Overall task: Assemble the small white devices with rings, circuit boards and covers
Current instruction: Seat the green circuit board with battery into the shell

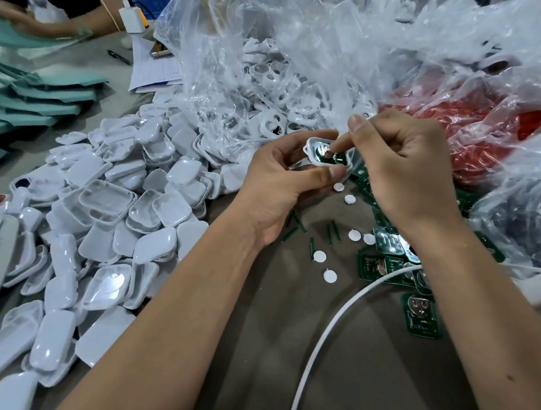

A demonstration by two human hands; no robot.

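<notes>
My left hand [283, 186] grips a small white device shell [311, 147] between thumb and fingers, above the table's middle. A green circuit board [325, 156] with a silver battery clip lies inside the shell. My right hand [406, 169] reaches in from the right, its index fingertip pressing down on the board while the thumb stands raised and apart. Several loose circuit boards [418, 314] lie under my right forearm. A heap of white covers [128, 201] fills the left of the table. White ring frames [271, 83] spill from a clear bag behind my hands.
Small white round discs [319, 256] and green pins [311, 247] are scattered on the brown table. A white cable [327, 337] curves across the front. A bag of red parts [479, 129] lies at the right, teal envelopes [39, 102] at the left. Another person's arm [51, 26] is at top left.
</notes>
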